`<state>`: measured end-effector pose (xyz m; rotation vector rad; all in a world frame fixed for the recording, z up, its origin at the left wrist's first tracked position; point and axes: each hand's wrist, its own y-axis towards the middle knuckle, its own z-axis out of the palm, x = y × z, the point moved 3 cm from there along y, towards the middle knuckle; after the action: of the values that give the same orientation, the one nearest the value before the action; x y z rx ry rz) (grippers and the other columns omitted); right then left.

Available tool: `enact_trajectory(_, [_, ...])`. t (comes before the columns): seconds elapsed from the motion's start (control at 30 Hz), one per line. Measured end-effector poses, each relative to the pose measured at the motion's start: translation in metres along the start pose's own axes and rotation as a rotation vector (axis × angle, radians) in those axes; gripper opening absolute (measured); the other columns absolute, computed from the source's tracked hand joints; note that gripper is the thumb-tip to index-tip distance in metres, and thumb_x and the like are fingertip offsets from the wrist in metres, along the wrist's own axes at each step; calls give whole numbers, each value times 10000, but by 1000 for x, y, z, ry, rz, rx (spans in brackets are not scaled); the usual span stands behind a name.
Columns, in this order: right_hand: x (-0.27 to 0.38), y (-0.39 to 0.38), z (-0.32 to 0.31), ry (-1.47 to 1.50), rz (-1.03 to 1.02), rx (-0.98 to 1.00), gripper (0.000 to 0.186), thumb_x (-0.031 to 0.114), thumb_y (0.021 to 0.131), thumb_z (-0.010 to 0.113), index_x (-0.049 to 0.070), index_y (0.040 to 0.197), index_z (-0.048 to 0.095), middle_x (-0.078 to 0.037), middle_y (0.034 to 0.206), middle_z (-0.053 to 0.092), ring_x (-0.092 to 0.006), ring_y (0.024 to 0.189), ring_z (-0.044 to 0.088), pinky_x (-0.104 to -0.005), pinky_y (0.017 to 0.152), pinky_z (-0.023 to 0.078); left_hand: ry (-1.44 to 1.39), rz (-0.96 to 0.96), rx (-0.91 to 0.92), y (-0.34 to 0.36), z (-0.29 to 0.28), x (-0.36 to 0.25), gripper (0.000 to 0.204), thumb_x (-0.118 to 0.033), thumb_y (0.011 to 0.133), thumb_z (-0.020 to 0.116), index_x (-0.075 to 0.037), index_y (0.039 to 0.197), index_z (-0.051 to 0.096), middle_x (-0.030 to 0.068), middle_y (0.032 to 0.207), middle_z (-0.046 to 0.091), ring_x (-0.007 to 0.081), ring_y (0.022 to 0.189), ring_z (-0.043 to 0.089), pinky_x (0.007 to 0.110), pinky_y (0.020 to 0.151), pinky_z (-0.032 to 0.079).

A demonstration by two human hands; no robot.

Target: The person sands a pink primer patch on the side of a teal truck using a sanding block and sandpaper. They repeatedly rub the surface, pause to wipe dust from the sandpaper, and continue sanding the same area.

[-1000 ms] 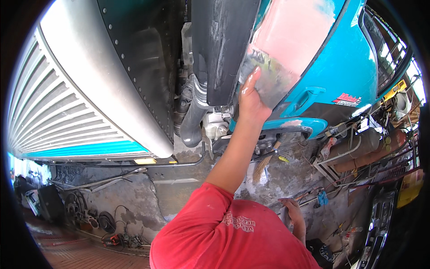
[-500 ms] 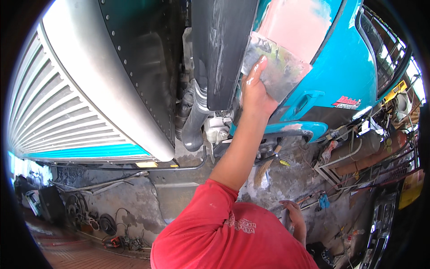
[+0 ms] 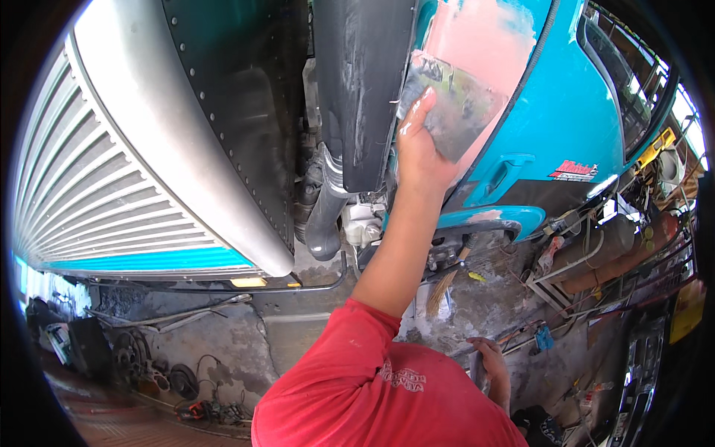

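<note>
My left hand (image 3: pixel 426 153) is raised against the cab of a turquoise truck (image 3: pixel 573 97). Its thumb lies on the front of a flat plate (image 3: pixel 456 112) smeared grey, white and green, while its other fingers are hidden behind it. The plate overlaps a pink filler patch (image 3: pixel 477 33) on the cab's rear corner, beside a black upright duct (image 3: pixel 365 89). White smears mark my thumb. Lower down, by my red shirt, my right hand (image 3: pixel 494 366) is closed around a greyish flat thing, mostly hidden.
A ribbed silver cargo body (image 3: pixel 119 179) stands at left. Below the door handle (image 3: pixel 500 179) is a wheel arch. On the concrete floor lie a broom (image 3: pixel 441 292), long poles (image 3: pixel 186 311) and a power tool (image 3: pixel 195 410). Gas cylinders (image 3: pixel 618 257) lean on a rack at right.
The plate has shifted slightly left across the cab, and more of the pink patch shows along its lower right edge. My right hand stays nearly in place. The view has shifted a little.
</note>
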<state>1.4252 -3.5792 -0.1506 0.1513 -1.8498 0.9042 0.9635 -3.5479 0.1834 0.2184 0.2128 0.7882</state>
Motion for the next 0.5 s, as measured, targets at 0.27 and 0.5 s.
enact_trajectory(0.27, [4,-5,4,18,-47,26,304,215,1000,625,35,1170,801,0,1015,692,-124,988,579,-273,917,436,31,13,1,4,6,-2,318,-165,990,696,-58,1288,666,99,1243,735,296,1106,729,448,947,605])
enact_trajectory(0.5, [2,-10,5,-19,-28,18,302,223,1000,644,38,1180,801,-16,1120,735,-129,1102,600,-277,998,427,5,-5,50,15,27,-3,327,-155,1003,670,-38,1307,651,117,1252,730,312,1156,718,480,995,596])
